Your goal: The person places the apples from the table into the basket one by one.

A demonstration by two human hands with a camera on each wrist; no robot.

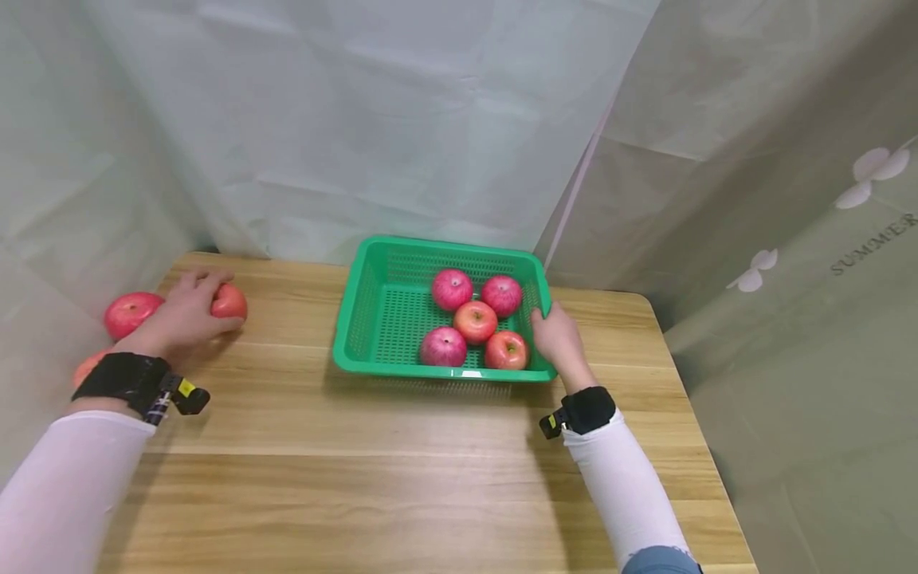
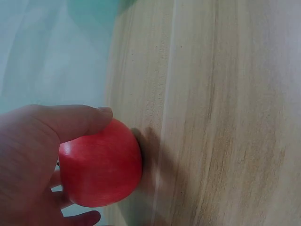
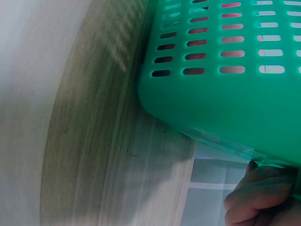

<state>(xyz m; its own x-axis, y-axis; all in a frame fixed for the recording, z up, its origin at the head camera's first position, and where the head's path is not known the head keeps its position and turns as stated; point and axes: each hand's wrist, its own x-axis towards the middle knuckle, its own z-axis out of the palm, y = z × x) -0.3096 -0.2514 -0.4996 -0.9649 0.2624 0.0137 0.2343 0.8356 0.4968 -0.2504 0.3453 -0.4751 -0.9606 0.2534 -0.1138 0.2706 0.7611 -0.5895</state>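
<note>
My left hand (image 1: 185,315) is at the far left of the table, holding a red apple (image 1: 230,302). In the left wrist view the thumb lies along one side of this apple (image 2: 101,165), with fingers curled behind it. Next to that hand are another red apple (image 1: 132,313) and a partly hidden one (image 1: 88,367). A green plastic basket (image 1: 347,319) stands at the table's middle back, several apples (image 1: 475,322) gathered mostly in its right half. My right hand (image 1: 559,339) grips the basket's right rim; the right wrist view shows curled fingers (image 3: 258,195) under the rim.
The wooden table (image 1: 402,462) runs up to a pale hanging sheet (image 1: 402,119) at the back. Similar sheeting (image 1: 50,199) closes the left side, and a printed curtain (image 1: 803,319) hangs to the right.
</note>
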